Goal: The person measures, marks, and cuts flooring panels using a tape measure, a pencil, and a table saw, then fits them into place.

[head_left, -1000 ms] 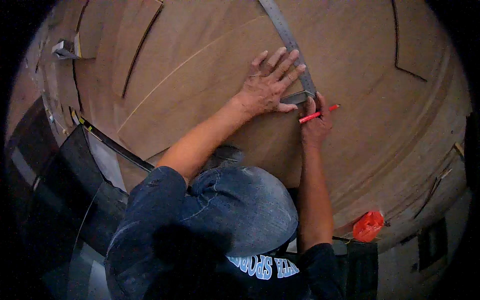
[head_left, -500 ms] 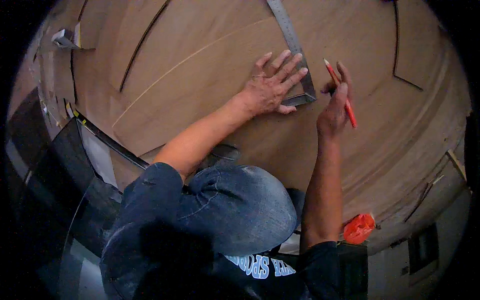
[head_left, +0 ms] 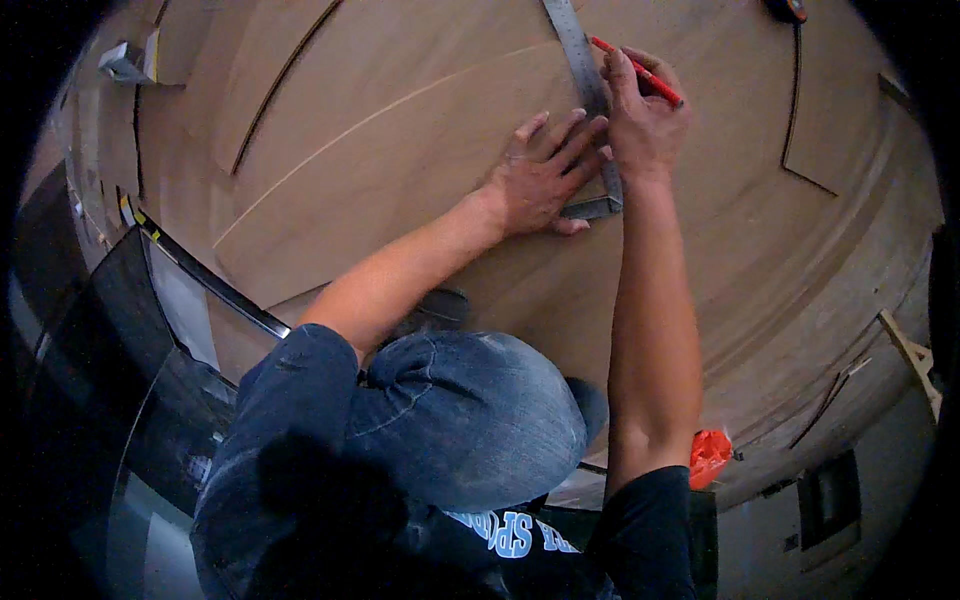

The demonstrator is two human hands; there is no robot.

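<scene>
A flat grey steel carpenter's square (head_left: 592, 110) is laid on a large sheet of brown plywood (head_left: 400, 160), its long blade running up toward the top edge of the view and its short leg turned at the corner just below the left hand (head_left: 540, 180). The left hand is pressed flat on the sheet with its fingers (head_left: 565, 135) spread apart, the tips resting against and over the blade. The right hand (head_left: 640, 125) is placed just beside the blade on its right, its fingers closed around a slim red pencil (head_left: 640, 72), whose tip is pointed at the blade's edge.

For a clean line, the square is best kept pinned by steady downward pressure so that it cannot creep, and the pencil tip is best held tight against the steel edge and drawn along in one even stroke.

An orange object (head_left: 708, 455) is seen near the lower edge of the sheet, beside the right elbow, and dark cut lines (head_left: 280, 95) are visible in the plywood, well apart from the hands.
</scene>
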